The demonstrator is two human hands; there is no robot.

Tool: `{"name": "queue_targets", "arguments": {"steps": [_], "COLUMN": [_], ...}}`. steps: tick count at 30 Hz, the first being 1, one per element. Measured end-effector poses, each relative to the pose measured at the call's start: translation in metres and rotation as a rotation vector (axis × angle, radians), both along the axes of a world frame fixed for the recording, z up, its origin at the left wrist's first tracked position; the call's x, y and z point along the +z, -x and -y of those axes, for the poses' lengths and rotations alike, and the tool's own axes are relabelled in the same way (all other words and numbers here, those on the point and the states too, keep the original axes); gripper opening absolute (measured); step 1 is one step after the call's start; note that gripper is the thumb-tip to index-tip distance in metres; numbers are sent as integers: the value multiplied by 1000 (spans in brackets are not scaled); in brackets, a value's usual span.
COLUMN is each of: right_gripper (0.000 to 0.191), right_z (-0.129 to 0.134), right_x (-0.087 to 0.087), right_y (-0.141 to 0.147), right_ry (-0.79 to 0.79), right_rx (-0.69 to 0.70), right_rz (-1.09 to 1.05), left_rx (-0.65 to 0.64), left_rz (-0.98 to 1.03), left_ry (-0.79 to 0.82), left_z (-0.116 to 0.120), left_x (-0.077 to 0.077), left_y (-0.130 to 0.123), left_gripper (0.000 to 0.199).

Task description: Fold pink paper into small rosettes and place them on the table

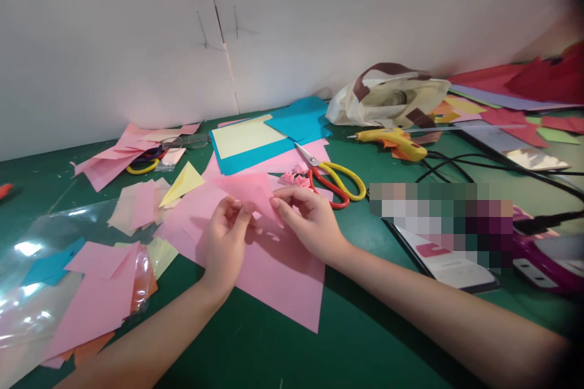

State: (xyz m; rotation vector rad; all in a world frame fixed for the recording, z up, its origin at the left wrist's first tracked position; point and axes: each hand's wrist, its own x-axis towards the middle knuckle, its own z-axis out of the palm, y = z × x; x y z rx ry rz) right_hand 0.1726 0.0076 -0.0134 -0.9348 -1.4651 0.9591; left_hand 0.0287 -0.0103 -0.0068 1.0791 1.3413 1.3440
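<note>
A piece of pink paper point(250, 189) is raised between my two hands, slightly blurred. My left hand point(224, 249) is closed, thumb and fingers pinched at its lower edge. On the other side, my right hand point(312, 219) pinches the right edge between thumb and fingertips. Beneath them a larger pink sheet point(287, 285) lies flat on the green table. Just beyond my right hand, scissors point(342, 182) with one red and one yellow handle lie with blades partly apart. Small folded pink paper flowers point(298, 176) sit beside the scissors, partly hidden by my right hand.
A clear plastic bag point(59, 219) with paper pieces lies left. Blue sheets point(301, 118) lie behind. A yellow glue gun point(392, 141) and its black cable point(456, 161) stretch right, near a cloth bag point(340, 109). A phone point(460, 267) lies right.
</note>
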Motion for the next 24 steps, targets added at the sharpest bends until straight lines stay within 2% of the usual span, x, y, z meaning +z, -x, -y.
{"name": "queue_targets", "arguments": {"steps": [4, 8, 10, 14, 21, 24], "right_gripper": [7, 5, 6, 11, 12, 11], "right_z": [2, 3, 4, 4, 5, 5], "right_x": [0, 1, 1, 0, 0, -1], "right_y": [1, 2, 2, 2, 0, 0], "right_ry": [-17, -82, -94, -42, -31, -12], "right_rx": [-63, -95, -91, -100, -121, -115], "right_rz": [70, 137, 152, 120, 110, 60], "left_rx": [-62, -140, -130, -36, 73, 70], "left_rz": [122, 34, -26, -95, -265, -274], "left_ry": [-69, -123, -86, 40, 38, -23], "left_z": [-1, 4, 6, 8, 8, 8], "left_x": [1, 6, 8, 11, 11, 9], "left_y": [0, 0, 0, -3, -3, -2], "left_gripper": [50, 60, 57, 35, 26, 26]}}
